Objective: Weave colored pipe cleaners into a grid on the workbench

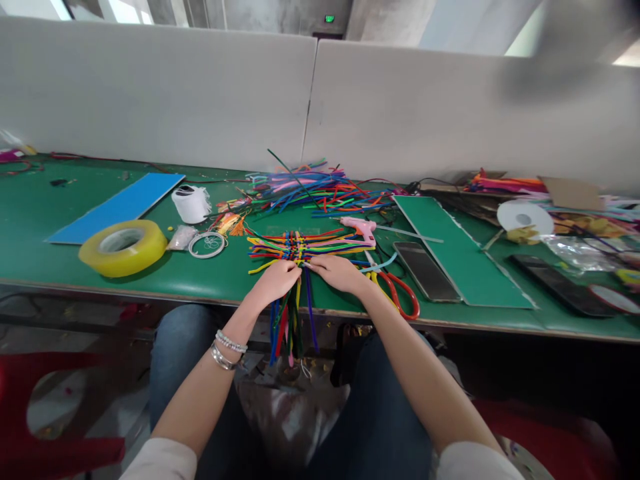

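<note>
A woven mat of multicoloured pipe cleaners [300,247] lies at the green table's front edge [220,290], and its long ends hang down over the edge [289,327]. My left hand [277,280] pinches the near side of the weave. My right hand [337,273] presses in from the right, its fingertips on the same strands and close to my left fingers. Just beyond my right hand stands a pink glue gun [360,229], and red-handled scissors [397,293] lie by my right wrist.
A loose heap of pipe cleaners [320,190] lies behind the weave. A yellow tape roll [123,248], white spool [191,204] and blue board [117,208] are at left. A dark phone [425,270], green board [460,253] and assorted craft supplies are at right. A grey partition [160,93] backs the table.
</note>
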`<state>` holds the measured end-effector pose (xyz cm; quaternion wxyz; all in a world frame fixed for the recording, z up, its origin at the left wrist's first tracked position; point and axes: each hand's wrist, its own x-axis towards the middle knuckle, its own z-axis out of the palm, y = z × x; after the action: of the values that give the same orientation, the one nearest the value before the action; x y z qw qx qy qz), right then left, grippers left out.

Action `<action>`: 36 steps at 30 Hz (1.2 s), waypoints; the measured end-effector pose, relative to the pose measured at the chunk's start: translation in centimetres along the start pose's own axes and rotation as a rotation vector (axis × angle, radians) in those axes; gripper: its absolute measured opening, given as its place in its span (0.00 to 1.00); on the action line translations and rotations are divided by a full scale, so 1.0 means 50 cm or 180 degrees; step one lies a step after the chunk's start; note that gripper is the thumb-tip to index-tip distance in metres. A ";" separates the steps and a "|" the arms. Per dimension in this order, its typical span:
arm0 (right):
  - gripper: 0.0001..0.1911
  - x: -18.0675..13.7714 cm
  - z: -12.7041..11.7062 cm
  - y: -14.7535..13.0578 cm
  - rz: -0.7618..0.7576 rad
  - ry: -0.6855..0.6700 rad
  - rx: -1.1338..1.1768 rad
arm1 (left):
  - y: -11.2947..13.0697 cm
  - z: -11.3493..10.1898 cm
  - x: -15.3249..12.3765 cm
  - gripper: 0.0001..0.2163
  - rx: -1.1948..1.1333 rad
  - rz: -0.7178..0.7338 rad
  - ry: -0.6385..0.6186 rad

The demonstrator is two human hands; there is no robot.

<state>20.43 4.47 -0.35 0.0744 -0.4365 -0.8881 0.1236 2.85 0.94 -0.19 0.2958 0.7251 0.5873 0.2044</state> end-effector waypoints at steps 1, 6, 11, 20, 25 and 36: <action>0.18 0.001 0.003 0.001 0.0008 0.0029 0.0029 | -0.001 0.003 -0.001 0.14 0.0090 0.0080 -0.0019; 0.18 0.005 0.011 0.005 0.0071 0.0122 0.0183 | -0.006 0.020 -0.009 0.18 0.1029 0.0571 0.0239; 0.16 0.006 0.007 0.001 0.0107 0.0080 0.0261 | -0.004 0.023 -0.012 0.13 0.1175 0.0545 0.0326; 0.17 0.005 0.008 -0.003 0.0146 0.0061 -0.0009 | -0.001 0.012 -0.011 0.10 0.0343 0.0343 0.0465; 0.16 0.002 0.006 -0.014 0.0154 0.0095 -0.0258 | -0.004 0.012 -0.010 0.12 0.0326 0.0249 0.0435; 0.17 0.006 0.010 -0.008 0.0227 0.0085 -0.0190 | -0.004 0.012 -0.010 0.11 0.0800 0.0350 0.0527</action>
<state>19.82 4.42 -0.69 0.0688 -0.4715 -0.8742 0.0939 2.99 0.35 -0.74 0.1418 0.7682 0.5900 0.2042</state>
